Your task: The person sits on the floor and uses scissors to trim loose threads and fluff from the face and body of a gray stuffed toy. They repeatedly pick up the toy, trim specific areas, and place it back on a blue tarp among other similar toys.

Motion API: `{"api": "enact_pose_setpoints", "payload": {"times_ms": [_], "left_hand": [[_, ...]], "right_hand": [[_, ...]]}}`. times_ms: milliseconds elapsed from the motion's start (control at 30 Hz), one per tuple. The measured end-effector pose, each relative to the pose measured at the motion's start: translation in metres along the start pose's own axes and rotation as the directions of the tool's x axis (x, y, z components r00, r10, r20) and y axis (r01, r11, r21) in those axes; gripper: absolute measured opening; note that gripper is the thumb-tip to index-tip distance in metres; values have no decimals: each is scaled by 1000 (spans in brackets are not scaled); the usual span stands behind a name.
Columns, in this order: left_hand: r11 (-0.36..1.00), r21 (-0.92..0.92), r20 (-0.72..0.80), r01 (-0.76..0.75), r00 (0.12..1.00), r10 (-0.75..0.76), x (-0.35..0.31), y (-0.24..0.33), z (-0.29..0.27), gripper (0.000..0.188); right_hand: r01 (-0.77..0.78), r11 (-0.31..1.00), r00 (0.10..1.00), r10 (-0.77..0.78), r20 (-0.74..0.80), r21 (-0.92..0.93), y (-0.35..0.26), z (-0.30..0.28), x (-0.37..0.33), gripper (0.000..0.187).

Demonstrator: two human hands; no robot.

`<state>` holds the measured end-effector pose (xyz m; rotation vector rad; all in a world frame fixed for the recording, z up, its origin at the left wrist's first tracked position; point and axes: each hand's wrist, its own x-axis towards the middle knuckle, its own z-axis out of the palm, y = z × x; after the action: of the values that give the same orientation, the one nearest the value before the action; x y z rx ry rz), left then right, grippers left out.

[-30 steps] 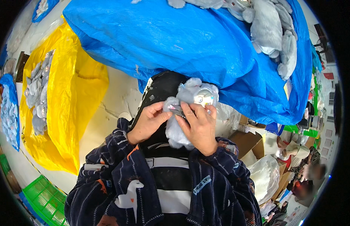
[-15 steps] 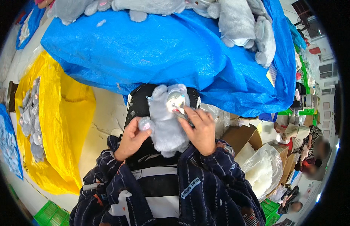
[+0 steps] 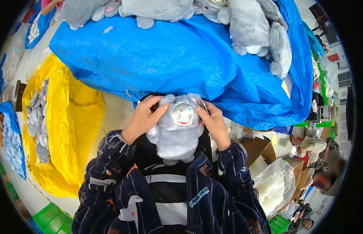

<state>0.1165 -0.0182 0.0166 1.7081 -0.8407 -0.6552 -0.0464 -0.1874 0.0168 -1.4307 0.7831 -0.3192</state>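
A grey plush toy (image 3: 178, 142) with round ears lies upright on my lap, its doll-like printed face (image 3: 183, 116) turned up toward me. My left hand (image 3: 144, 118) pinches the side of its head by the ear on the left, thumb in front. On the other side, my right hand (image 3: 216, 124) grips the head near the opposite ear. A slim dark metal tool (image 3: 204, 107), partly hidden by the fingers, sticks up from my right hand; its exact kind is hard to make out. One pinkish paw (image 3: 153, 133) shows below my left hand.
Ahead, a blue tarp (image 3: 150, 54) bears several grey plush toys (image 3: 250, 27). At left stands a yellow sack (image 3: 78, 128) with small grey plush pieces (image 3: 38, 121). On the right are a cardboard box (image 3: 263, 150), a clear bag of white stuffing (image 3: 276, 179), and people farther off.
My left hand has gone from the paw up to the head. My right hand has drawn the tool off the face to the ear's side. The toy's face now points more toward me.
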Motion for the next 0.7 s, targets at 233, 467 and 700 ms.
{"api": "enact_pose_setpoints", "payload": {"times_ms": [233,467,700], "left_hand": [[906,-422,17,36,999,-32,-16,19,9,16],[586,-768,125,257,959,-256,-33,18,15,14],[681,-712,120,171,985,-121,-33,-2,16,17]], "right_hand": [[16,991,999,-23,47,132,-22,0,-20,25],[343,910,938,-345,35,-232,-18,-8,-40,28],[640,408,728,-592,345,-652,-55,-2,-59,39]]}}
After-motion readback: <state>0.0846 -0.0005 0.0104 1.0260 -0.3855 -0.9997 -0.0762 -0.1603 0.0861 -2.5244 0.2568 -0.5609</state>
